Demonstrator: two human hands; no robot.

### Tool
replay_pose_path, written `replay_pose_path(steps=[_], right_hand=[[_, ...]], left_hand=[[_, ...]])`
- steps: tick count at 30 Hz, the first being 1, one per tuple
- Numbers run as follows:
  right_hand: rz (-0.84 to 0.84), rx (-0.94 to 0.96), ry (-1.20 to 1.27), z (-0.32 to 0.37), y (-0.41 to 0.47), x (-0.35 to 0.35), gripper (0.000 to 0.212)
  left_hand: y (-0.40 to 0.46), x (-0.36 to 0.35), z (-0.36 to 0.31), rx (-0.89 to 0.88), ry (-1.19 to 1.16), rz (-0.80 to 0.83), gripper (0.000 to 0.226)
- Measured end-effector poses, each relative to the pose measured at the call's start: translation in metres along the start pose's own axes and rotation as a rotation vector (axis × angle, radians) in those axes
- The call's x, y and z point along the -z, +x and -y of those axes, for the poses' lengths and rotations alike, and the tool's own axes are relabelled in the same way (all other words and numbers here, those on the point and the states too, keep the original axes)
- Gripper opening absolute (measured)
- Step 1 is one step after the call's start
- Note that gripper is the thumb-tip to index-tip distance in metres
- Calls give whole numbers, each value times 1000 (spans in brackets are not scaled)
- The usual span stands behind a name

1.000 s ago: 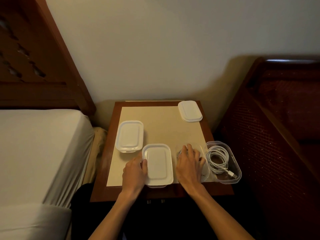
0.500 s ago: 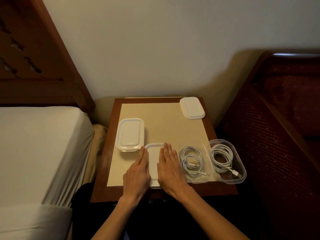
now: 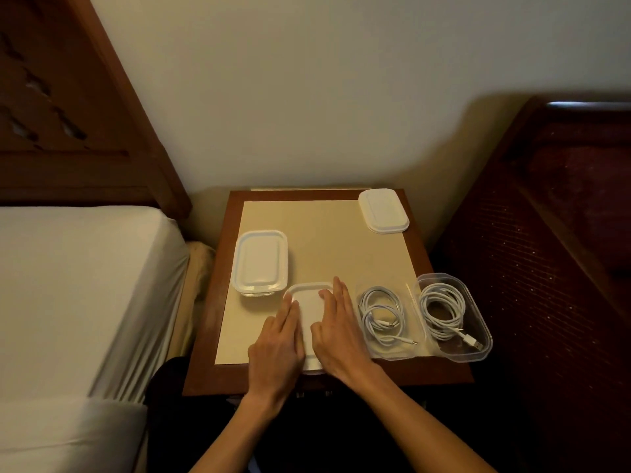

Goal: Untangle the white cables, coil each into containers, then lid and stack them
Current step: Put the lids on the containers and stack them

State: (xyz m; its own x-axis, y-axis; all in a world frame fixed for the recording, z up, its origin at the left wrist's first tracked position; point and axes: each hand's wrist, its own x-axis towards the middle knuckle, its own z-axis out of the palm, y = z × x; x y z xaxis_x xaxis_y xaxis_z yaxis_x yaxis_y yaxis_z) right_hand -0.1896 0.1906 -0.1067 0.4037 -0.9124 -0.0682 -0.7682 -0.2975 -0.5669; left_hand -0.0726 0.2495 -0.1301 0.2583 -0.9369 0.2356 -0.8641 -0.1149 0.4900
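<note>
Both hands lie flat, palms down, on the white lid of a container (image 3: 309, 303) at the table's front middle. My left hand (image 3: 278, 343) covers its left side and my right hand (image 3: 338, 332) its right side, fingers straight and together. Just to the right stand two clear open containers: one (image 3: 408, 355) holds a coiled white cable (image 3: 380, 314), and the far-right one (image 3: 478, 322) holds another coiled white cable (image 3: 442, 310). A second lidded container (image 3: 260, 262) sits at the left. Loose white lids (image 3: 383, 215) are stacked at the back right corner.
The small wooden table (image 3: 211, 336) with a beige top stands against the wall. A bed with a white sheet (image 3: 75, 295) is close on the left. A dark red chair (image 3: 563, 233) is close on the right. The far-right container overhangs the beige panel.
My right hand left the open cable container and came left onto the lid. My left hand shifted from the lid's left edge onto its top. Both palms now lie flat on it.
</note>
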Motion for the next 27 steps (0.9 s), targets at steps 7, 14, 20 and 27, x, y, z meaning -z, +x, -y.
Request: replay_pose_path(steps=[7,14,20,27], right_hand=[[45,-19,-48,2,-4,-2,67],[1,-52,-81,1,0,-6,69],[-114,-111,78,4,-7,-9,58],[-165,-166,106,9,-19,10,60]], left_hand=[[-9,-4,2,111,-239,-97,45],[-8,2,-1,187,-295,-79,49],[-8,3,-2,300,-294,-46,47],[-12,24,-1,224,-408,-100,37]])
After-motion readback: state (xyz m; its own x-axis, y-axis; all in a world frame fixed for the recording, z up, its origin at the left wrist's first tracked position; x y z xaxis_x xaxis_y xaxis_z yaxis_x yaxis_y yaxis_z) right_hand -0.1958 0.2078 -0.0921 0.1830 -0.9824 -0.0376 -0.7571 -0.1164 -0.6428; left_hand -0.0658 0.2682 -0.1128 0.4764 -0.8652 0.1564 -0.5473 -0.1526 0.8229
